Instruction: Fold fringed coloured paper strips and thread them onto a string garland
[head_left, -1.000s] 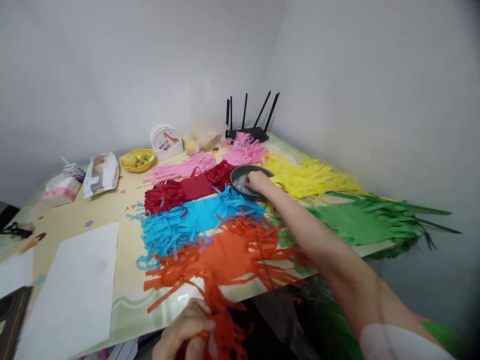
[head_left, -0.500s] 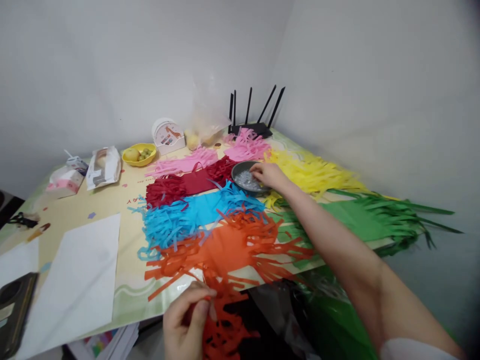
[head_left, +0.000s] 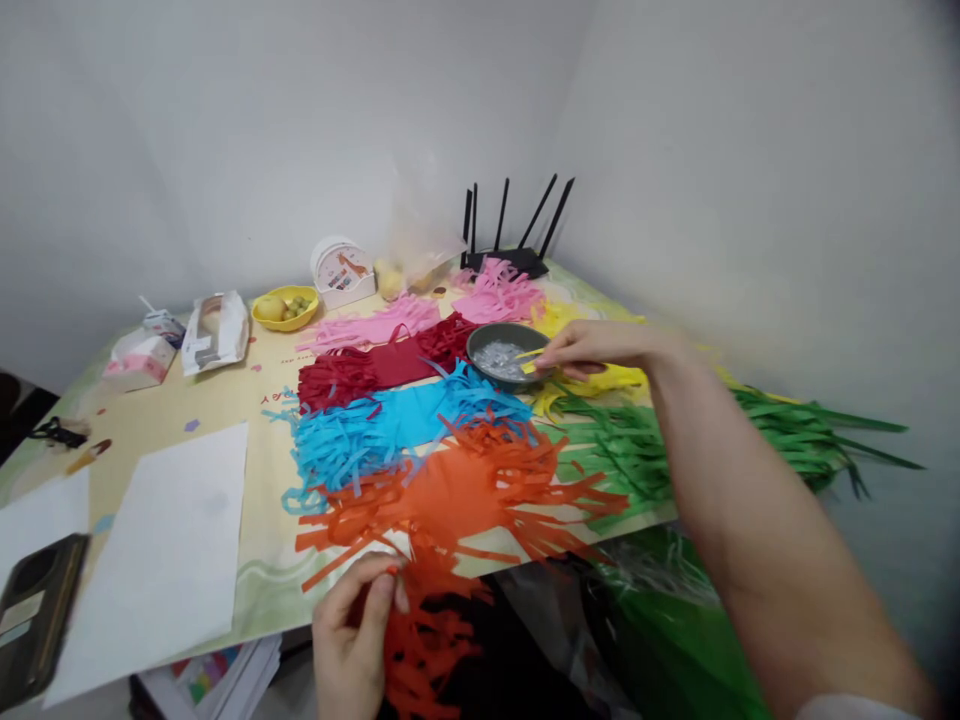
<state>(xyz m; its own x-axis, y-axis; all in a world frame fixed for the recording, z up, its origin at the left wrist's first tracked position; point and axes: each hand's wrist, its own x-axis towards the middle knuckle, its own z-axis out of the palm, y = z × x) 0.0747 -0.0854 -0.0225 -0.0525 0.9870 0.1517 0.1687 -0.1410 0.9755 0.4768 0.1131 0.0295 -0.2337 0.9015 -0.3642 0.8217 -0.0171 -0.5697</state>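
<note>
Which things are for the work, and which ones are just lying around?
For the work, it seems:
right hand, pinching a yellow strip
left hand, holding orange fringe
bowl
blue fringe
red fringe

Probably just lying around:
phone
router
fruit dish
giraffe box

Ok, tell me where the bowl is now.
In the head view, the grey bowl sits just right of centre, between dark red fringed paper on its left and yellow fringed paper on its right, the right hand at its rim.
</note>
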